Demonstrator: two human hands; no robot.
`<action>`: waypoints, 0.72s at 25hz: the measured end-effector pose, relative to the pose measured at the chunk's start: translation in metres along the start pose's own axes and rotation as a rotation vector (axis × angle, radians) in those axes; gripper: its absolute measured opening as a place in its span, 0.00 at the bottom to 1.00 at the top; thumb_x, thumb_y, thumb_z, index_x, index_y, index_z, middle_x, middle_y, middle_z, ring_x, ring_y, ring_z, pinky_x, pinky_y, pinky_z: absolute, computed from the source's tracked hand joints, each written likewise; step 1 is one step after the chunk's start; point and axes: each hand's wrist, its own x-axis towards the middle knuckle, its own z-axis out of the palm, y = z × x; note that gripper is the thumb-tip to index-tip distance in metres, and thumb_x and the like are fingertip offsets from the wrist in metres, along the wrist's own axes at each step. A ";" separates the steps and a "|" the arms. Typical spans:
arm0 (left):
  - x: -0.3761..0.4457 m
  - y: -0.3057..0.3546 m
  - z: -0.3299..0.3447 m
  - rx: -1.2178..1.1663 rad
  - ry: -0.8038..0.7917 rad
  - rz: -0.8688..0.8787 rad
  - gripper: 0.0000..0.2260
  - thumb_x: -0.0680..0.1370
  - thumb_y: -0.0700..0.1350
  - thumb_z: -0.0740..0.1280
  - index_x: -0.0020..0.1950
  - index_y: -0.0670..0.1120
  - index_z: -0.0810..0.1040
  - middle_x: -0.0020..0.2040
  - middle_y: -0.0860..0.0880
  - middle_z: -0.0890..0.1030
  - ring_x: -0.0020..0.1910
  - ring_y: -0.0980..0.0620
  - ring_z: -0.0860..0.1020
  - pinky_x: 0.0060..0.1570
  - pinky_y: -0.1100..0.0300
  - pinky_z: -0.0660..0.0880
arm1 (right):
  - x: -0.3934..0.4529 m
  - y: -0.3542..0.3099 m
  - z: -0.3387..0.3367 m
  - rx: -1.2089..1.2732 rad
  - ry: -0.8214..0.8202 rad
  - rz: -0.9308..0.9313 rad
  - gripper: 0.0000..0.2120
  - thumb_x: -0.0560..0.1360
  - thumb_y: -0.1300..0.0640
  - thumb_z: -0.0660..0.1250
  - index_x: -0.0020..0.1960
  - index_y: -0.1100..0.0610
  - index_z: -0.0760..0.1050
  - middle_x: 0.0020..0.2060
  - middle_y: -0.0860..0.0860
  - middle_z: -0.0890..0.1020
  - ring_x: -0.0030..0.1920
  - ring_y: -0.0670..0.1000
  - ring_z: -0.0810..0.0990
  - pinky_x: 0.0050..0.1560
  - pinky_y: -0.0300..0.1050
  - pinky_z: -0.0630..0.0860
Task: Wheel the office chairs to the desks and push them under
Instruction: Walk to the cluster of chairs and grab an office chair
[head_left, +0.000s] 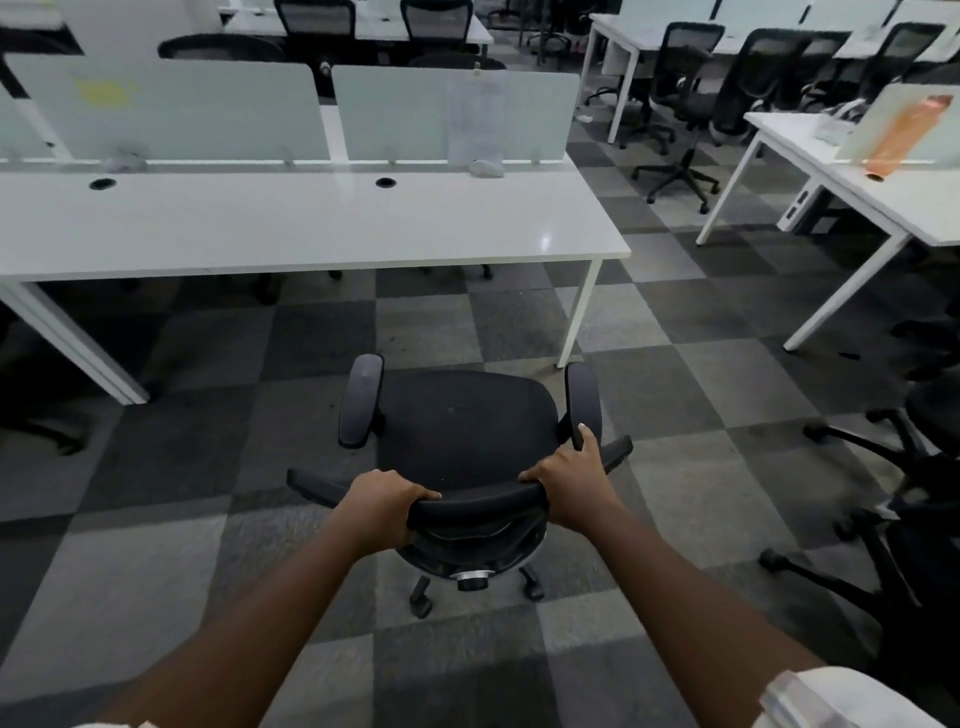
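Left hand (382, 499) and right hand (569, 480), both with fingers curled over the top edge of the backrest of a black office chair (462, 431), one hand near each end of that edge; the right index finger extends forward and touches the rear of the right armrest pad (584, 400). The chair is seen from behind and above: a broad, rounded black fabric seat, a curved black backrest rim, two padded grey-black armrests standing upright at either side of the seat, a silver-ringed knob below the backrest, and dark castors (421, 605) showing beneath on the floor. It stands on checkered grey carpet tiles (208, 467), facing the long white bench (311, 228) ahead and apart from it, near the bench's right-hand leg (582, 312). The bench top carries two round cable grommets and frosted divider panels (452, 114) along its far edge. Further black office chairs (680, 104) stand at other white benches beyond and to the right.
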 end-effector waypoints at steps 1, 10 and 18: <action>-0.002 -0.008 0.001 -0.005 0.010 -0.027 0.25 0.73 0.54 0.70 0.69 0.68 0.74 0.51 0.59 0.85 0.49 0.56 0.81 0.41 0.63 0.67 | 0.011 -0.004 -0.005 -0.008 0.011 -0.020 0.21 0.74 0.52 0.70 0.66 0.37 0.78 0.51 0.42 0.84 0.60 0.52 0.77 0.75 0.66 0.47; -0.050 -0.165 -0.009 -0.054 -0.016 -0.294 0.28 0.67 0.61 0.66 0.65 0.80 0.67 0.47 0.64 0.84 0.45 0.58 0.82 0.37 0.61 0.68 | 0.127 -0.130 -0.061 0.002 0.116 -0.211 0.16 0.73 0.56 0.68 0.57 0.41 0.81 0.47 0.43 0.84 0.51 0.50 0.81 0.58 0.53 0.63; -0.095 -0.356 -0.034 0.046 -0.122 -0.316 0.23 0.72 0.58 0.69 0.64 0.76 0.72 0.57 0.67 0.82 0.54 0.60 0.80 0.42 0.64 0.66 | 0.215 -0.293 -0.100 0.095 0.190 -0.239 0.16 0.69 0.57 0.67 0.53 0.44 0.83 0.38 0.45 0.84 0.42 0.49 0.80 0.60 0.50 0.59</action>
